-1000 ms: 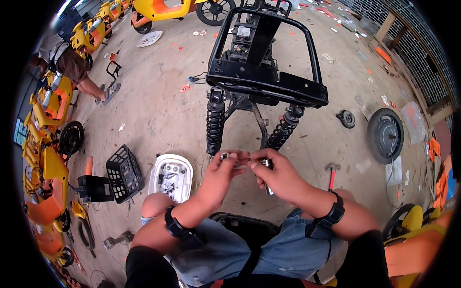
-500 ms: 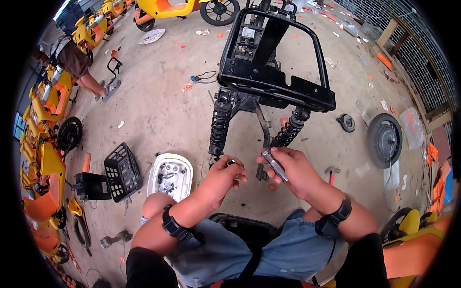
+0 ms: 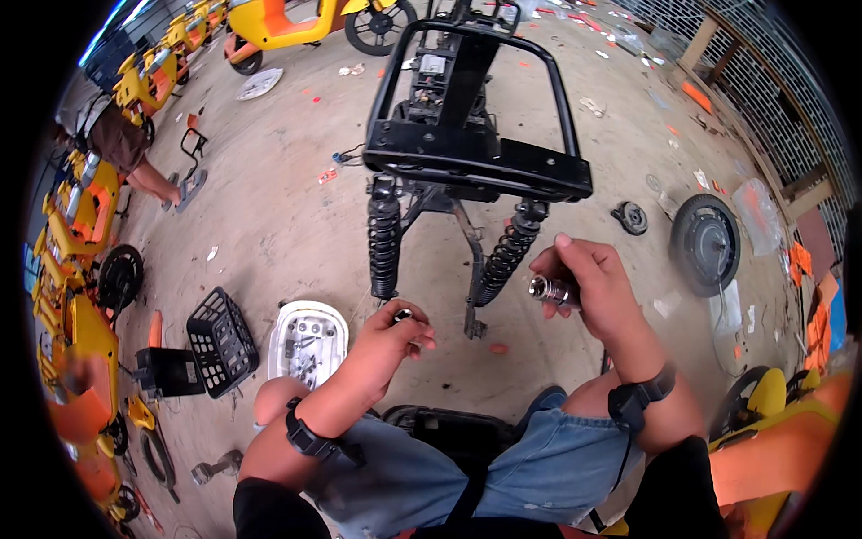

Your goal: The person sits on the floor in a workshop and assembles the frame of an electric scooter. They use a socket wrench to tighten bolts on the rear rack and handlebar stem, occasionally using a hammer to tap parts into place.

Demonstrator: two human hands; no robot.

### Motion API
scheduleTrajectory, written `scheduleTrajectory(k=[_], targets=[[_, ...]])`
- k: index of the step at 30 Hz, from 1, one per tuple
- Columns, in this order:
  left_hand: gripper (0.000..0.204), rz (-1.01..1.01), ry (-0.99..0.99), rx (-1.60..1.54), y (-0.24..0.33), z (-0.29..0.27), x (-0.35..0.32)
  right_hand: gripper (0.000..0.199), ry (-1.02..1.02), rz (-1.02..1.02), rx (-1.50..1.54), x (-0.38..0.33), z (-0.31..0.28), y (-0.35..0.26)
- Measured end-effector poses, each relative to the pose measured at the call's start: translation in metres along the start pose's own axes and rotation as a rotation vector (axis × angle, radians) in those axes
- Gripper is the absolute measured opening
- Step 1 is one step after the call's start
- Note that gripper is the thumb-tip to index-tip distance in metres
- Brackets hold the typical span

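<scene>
In my right hand [image 3: 597, 283] is a shiny metal socket [image 3: 553, 291], its round open end turned to the left. My left hand [image 3: 384, 346] is closed, its fingers curled around a small dark piece with a bright edge [image 3: 403, 315]; its exact kind is too small to make out. Both hands are raised over my knees, apart from each other. Just beyond them stands a stripped black scooter frame [image 3: 480, 160] with a rear rack loop. Two black coil shock absorbers, the left one [image 3: 384, 242] and the right one [image 3: 510, 258], hang from it.
A white tray [image 3: 339, 316] of small metal parts lies by my left knee. Left of it are a black basket [image 3: 222, 341] and a cordless power tool [image 3: 217, 468]. A wheel [image 3: 706, 244] lies at right. Yellow scooters line the left; a person [image 3: 121, 144] stands there.
My right hand has moved right, away from my left hand, turning the socket's end toward view. The left hand has shifted slightly left and down. The whole view has shifted a little.
</scene>
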State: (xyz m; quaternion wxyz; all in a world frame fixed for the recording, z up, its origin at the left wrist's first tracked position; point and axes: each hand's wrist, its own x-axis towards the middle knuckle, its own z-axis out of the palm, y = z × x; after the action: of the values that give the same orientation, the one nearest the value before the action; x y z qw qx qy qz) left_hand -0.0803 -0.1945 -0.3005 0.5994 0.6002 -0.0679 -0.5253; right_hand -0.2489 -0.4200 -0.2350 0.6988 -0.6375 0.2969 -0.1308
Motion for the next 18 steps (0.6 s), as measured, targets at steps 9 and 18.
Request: scheduleTrajectory(k=[9, 18], targets=[[0.01, 0.055, 0.002, 0.033, 0.008, 0.013, 0.009, 0.03, 0.194, -0.021, -0.027, 0.051, -0.08, 0.033], [0.014, 0.043, 0.069, 0.025, 0.002, 0.009, 0.003, 0.032, 0.124, -0.024, 0.09, 0.076, -0.078, 0.04]])
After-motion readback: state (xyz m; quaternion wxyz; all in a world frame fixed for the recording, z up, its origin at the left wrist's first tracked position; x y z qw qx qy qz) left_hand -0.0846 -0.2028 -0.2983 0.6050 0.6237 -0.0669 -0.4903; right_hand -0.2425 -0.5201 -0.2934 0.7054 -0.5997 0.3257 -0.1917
